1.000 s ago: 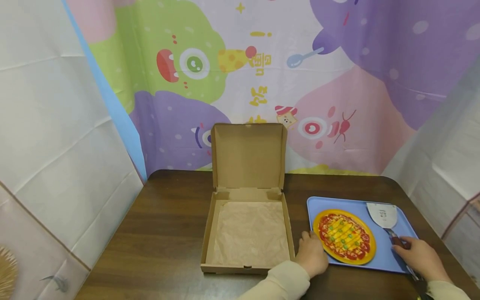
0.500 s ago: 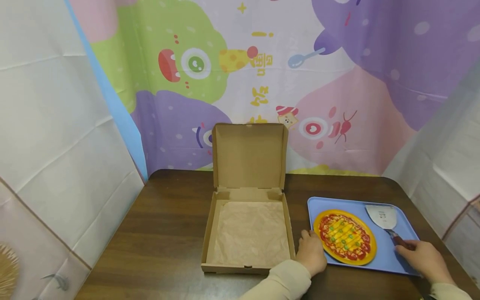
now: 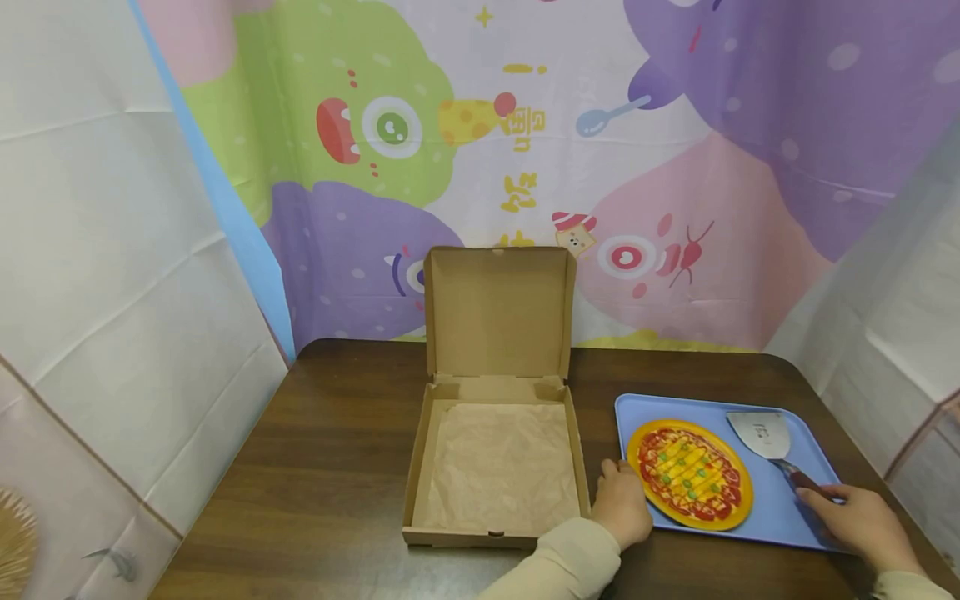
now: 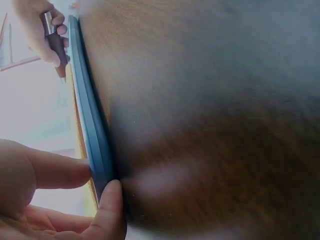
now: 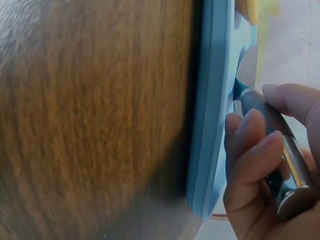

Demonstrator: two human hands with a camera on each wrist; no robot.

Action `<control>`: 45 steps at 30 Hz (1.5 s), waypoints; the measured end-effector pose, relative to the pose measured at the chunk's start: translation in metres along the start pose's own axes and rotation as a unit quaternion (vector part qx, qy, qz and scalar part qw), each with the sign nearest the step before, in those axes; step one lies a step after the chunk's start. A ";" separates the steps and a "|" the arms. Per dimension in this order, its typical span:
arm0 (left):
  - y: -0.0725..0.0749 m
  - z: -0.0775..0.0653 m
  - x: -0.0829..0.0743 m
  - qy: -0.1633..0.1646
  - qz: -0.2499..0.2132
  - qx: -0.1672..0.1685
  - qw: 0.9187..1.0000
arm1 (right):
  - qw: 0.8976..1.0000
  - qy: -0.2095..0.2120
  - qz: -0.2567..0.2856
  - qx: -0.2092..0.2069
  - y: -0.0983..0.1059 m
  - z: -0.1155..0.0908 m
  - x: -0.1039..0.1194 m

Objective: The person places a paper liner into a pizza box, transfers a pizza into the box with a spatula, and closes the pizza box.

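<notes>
1. I have the right hand (image 3: 855, 521) with fingers (image 5: 250, 150) curled round the spatula (image 3: 772, 446) handle, blade on the blue tray (image 3: 795, 521), lower right.
2. My left hand (image 3: 622, 508) pinches the tray's edge (steadying it).
3. Next, I judge: slide the blade under the toy pizza (image 3: 690, 475), keeping it level.

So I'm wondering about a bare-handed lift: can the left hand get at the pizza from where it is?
Probably yes: the left hand pinches the tray rim right beside the pizza, with nothing between them.
</notes>
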State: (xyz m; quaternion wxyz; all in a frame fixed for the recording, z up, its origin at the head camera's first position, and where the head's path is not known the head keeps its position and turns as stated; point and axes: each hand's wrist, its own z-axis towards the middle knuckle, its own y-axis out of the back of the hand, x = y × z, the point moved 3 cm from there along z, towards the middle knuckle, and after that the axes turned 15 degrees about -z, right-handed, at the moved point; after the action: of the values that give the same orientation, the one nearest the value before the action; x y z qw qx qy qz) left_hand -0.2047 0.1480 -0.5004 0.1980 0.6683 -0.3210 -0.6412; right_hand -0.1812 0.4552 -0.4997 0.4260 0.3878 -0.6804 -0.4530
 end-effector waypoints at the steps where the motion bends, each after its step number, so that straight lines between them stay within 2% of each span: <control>1: 0.000 0.000 0.000 -0.002 0.001 -0.001 1.000 | 1.000 -0.005 0.004 0.002 0.000 0.000 -0.001; 10: 0.000 0.000 0.000 0.011 -0.018 0.011 1.000 | 0.997 -0.055 0.044 -0.028 -0.002 0.002 -0.011; 16: 0.001 0.000 0.000 0.014 -0.027 0.005 1.000 | 0.996 -0.056 0.029 -0.055 0.000 0.002 -0.015; 22: 0.000 0.002 0.001 0.026 -0.036 0.007 0.999 | 0.993 -0.066 0.043 -0.083 0.002 0.001 -0.020; 26: 0.000 0.002 0.001 0.028 -0.037 0.009 0.999 | 0.992 -0.057 0.053 -0.099 0.007 -0.004 -0.024; 32: 0.000 0.003 0.002 0.028 -0.037 0.013 0.999 | 0.992 -0.011 0.041 -0.120 0.015 -0.011 -0.029; 35: 0.001 0.003 0.002 0.027 -0.038 0.014 0.999 | 0.991 -0.005 0.045 -0.125 0.018 -0.013 -0.033; 39: 0.001 0.002 0.003 0.026 -0.040 0.013 0.999 | 0.990 0.000 0.065 -0.126 0.020 -0.014 -0.041; 42: 0.001 0.002 0.003 0.025 -0.042 0.011 0.999 | 0.987 0.018 0.101 -0.127 0.019 -0.014 -0.049; 45: 0.002 0.002 0.003 0.024 -0.046 0.009 0.999 | 0.985 0.017 0.125 -0.120 0.016 -0.013 -0.057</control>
State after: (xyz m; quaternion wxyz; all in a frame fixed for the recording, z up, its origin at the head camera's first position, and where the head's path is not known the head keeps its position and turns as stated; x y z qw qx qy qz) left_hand -0.2073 0.1446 -0.5016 0.1698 0.6996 -0.2912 -0.6300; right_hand -0.1517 0.5084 -0.4945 0.5339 0.2534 -0.6569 -0.4682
